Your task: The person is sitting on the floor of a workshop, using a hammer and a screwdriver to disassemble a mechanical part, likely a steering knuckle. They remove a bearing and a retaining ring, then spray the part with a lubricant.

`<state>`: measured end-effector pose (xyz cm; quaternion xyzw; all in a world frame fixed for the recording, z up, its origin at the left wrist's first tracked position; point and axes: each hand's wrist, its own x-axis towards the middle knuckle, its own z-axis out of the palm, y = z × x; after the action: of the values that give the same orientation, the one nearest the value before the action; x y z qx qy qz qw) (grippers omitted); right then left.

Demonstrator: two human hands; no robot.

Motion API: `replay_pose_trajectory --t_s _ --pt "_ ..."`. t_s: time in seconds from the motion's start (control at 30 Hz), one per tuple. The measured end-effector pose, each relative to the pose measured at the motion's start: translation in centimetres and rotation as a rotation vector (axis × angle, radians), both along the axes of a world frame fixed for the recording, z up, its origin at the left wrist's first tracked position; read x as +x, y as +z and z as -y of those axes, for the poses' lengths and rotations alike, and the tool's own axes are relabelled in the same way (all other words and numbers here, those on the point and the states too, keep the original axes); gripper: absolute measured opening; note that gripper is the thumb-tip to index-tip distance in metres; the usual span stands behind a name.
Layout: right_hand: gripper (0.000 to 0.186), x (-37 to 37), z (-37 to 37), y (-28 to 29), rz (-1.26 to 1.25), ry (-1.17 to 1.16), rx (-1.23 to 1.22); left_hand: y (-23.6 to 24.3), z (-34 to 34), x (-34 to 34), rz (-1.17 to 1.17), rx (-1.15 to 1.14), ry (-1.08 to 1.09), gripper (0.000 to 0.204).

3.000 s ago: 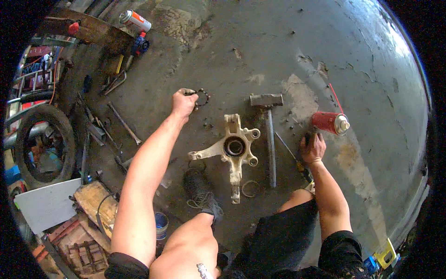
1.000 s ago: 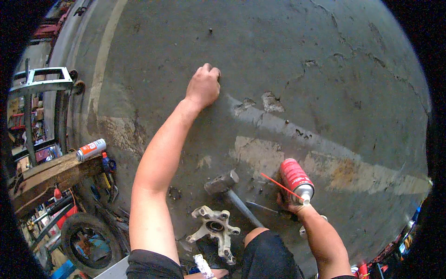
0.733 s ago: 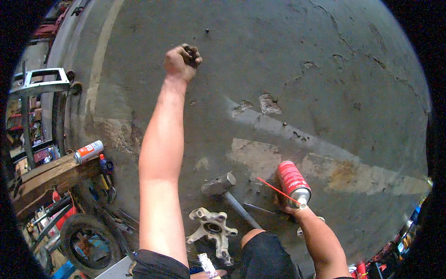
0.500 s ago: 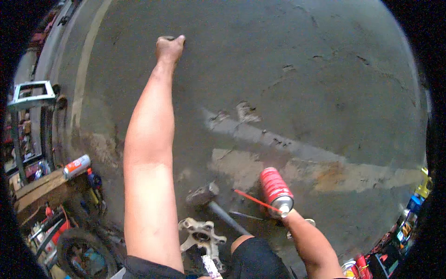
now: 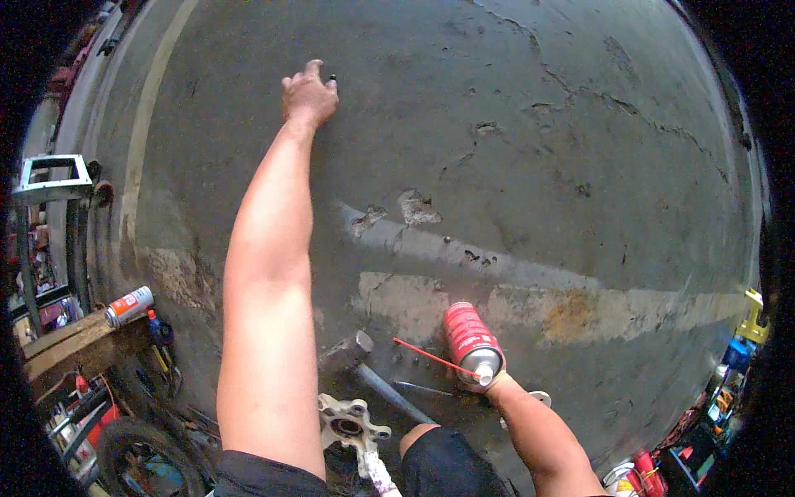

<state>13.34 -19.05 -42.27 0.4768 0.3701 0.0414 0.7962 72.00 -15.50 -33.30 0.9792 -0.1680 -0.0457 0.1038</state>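
Observation:
My left arm stretches far forward over the concrete floor. At its end my left hand (image 5: 310,98) is open, with one finger reaching ahead and the others partly bent. Close against its right side shows a small black thing (image 5: 333,78); whether the hand touches it I cannot tell. My right hand (image 5: 495,383) is closed round a red spray can (image 5: 472,333), mostly hidden behind it. The can is tilted, its silver top and white nozzle toward me, and a thin red straw (image 5: 426,354) points out to the left.
Near my knees lie a hammer (image 5: 348,351) and a metal hub-like casting (image 5: 348,424). A white-and-orange can (image 5: 129,306) lies on a wooden beam (image 5: 79,340) at left, above a tyre (image 5: 149,455). Tools and containers crowd the lower right. The concrete floor (image 5: 497,190) is cracked and pitted.
My left hand has gone from a fist to fingers apart, and the small black thing now shows beside it. The spray can has shifted slightly left in view, along with the floor.

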Motion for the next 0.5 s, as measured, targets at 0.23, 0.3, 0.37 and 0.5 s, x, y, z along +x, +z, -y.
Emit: replay_pose_trajectory --t_s 0.23,0.3,0.37,0.5 --pt "0.072 1.1 0.7 1.4 0.056 -0.204 0.294 -0.6 2.7 -0.8 0.063 0.35 -0.251 0.037" --pt "0.076 1.0 0.6 1.8 -0.038 -0.437 0.777 -2.2 2.0 0.1 0.151 0.26 -0.237 0.028" --pt "0.073 0.7 0.4 1.4 -0.249 -0.769 1.374 -2.3 1.7 -0.4 0.144 0.247 -0.161 0.028" --pt "0.065 -0.4 -0.2 -0.1 -0.727 -1.509 2.731 -0.9 0.4 -1.9 -0.084 0.079 -0.085 0.032"
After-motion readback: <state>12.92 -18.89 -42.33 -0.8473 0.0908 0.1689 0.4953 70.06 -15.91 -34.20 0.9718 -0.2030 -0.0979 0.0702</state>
